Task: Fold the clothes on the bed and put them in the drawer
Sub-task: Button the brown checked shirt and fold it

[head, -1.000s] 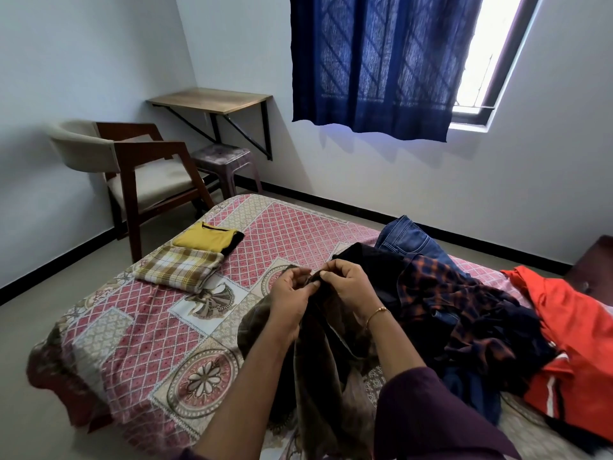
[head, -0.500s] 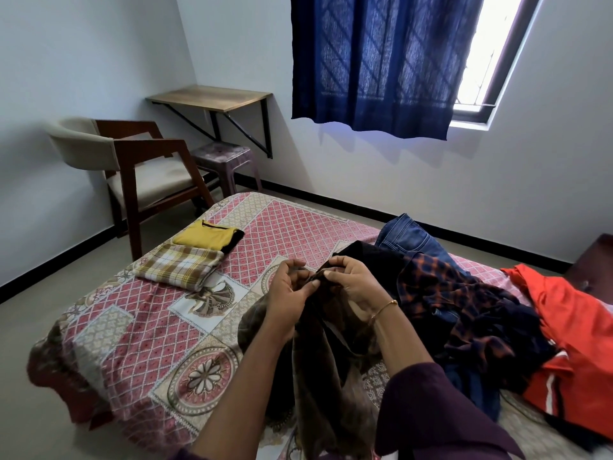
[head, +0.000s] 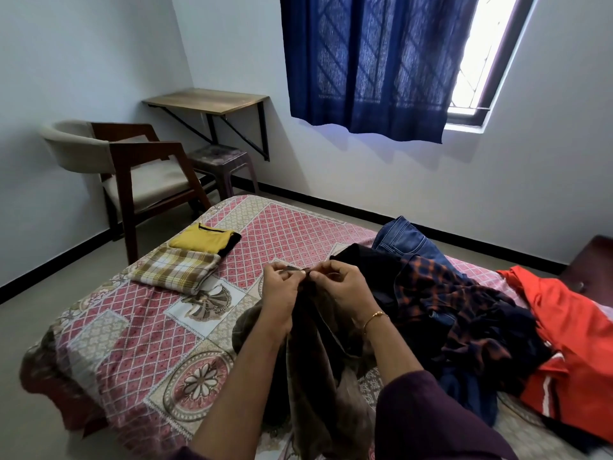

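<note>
Unmoved: brown garment (head: 318, 353) between fingers (head: 300, 273)

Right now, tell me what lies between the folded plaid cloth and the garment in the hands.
In the head view, only bare patterned bedsheet lies between the folded plaid cloth and the brown garment both hands pinch.

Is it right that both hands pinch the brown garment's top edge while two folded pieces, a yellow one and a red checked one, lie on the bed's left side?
Not quite. In the head view the left hand and right hand do pinch the brown garment, and the yellow piece lies folded on the bed, but the checked piece is yellow-brown and white, not red.
</note>
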Tool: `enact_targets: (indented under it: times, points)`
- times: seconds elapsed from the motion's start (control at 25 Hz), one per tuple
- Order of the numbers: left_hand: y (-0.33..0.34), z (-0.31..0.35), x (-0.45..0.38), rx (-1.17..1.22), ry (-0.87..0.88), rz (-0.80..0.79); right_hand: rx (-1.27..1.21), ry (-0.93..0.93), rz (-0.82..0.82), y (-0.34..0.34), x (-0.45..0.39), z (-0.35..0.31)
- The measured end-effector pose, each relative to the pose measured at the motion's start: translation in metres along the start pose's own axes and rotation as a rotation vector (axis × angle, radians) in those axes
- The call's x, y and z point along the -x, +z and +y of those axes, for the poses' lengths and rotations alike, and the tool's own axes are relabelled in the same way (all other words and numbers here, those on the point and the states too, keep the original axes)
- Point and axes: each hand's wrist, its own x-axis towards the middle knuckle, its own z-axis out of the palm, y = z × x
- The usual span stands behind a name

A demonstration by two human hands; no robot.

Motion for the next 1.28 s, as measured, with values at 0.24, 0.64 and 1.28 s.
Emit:
enact_targets:
  times: [0.24,0.64,1.28]
  points:
    - [-0.007,-0.001,0.0,-0.145,0.09,-0.05,0.495,-0.105,0.012,0.001,-0.007,-0.008]
    - [-0.006,-0.008,-0.005,0.39,-0.281,-0.05,0.526,-0.226,-0.009,0.013,-0.002,0.003]
    - [0.014,0.028,-0.009,0.04,0.106,-0.152,-0.702,0.172,-0.094,0.014,0.004,-0.015]
